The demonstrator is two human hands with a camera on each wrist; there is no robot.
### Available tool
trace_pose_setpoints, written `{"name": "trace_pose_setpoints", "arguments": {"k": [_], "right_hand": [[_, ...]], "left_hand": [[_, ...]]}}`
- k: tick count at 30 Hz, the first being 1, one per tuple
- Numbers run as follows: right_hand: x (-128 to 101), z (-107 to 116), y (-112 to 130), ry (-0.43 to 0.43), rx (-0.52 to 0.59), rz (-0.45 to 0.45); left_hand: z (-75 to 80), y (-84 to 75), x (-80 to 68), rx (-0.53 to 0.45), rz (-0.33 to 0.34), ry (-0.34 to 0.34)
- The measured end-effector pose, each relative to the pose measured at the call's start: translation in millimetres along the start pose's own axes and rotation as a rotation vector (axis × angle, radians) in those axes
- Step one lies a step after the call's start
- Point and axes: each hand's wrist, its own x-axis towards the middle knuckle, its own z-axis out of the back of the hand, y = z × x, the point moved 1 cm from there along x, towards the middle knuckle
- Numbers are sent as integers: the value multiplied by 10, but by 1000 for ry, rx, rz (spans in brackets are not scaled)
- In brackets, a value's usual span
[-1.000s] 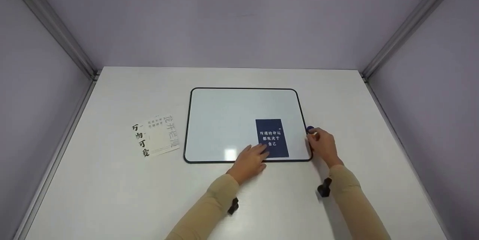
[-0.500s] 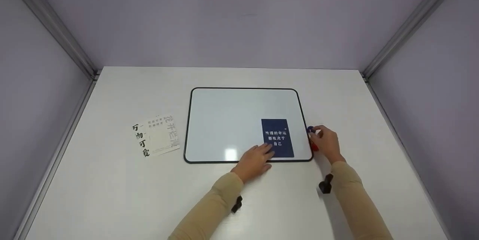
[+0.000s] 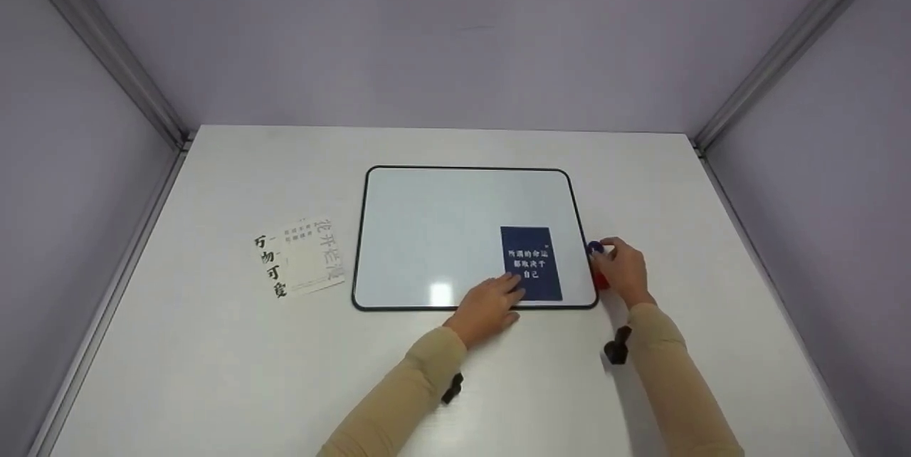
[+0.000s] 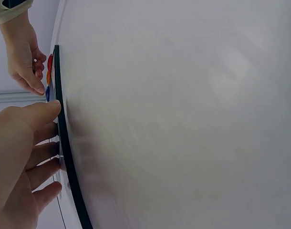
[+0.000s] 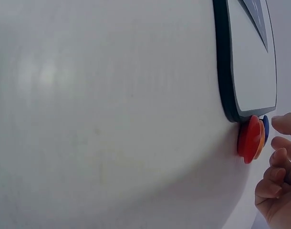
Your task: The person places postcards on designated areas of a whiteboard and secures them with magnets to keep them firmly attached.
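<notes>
A white board with a black frame [image 3: 441, 222] lies flat on the table. A dark blue card with white characters [image 3: 531, 263] lies on the board's near right part. My left hand [image 3: 507, 291] rests with straight fingers on the card's near left corner; the left wrist view shows those fingers [image 4: 38, 143] reaching over the frame [image 4: 69, 162]. My right hand [image 3: 612, 259] sits at the board's right edge beside a small stack of round magnets, red [image 5: 248, 138] with orange and blue [image 5: 265, 127] behind. Its loosely curled fingers [image 5: 279, 162] are just off the stack and grip nothing.
Two white cards with black characters [image 3: 299, 266] lie overlapped on the table left of the board. Purple walls with metal corner posts close in the table on the left, back and right. Bare tabletop [image 3: 213, 371] stretches in front.
My left hand has slid the blue card to the right across the board. My right hand has shifted slightly right, and the red magnet now shows beside it.
</notes>
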Motion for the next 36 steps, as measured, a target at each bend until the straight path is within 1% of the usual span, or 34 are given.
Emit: {"name": "trace_pose_setpoints", "arguments": {"k": [2,6,14,22,27,32,36], "right_hand": [[10,-11,-7,-2,-13,1],[22,-4,-20,-3,-42,-8],[47,7,-39,41,-66,-56],[67,7,-44,38,-89,-72],[84,0,-23,43,-85,-64],[86,-2,0,46,-87,-57],[85,1,11,61,-96,-67]], "left_hand": [[3,-8,3,1,7,-1],[18,-24,7,10,15,17],[39,-42,11,-8,20,32],[51,-38,16,2,17,25],[60,-33,22,6,18,16],[60,-26,14,-11,20,29],[54,-23,16,1,16,42]]}}
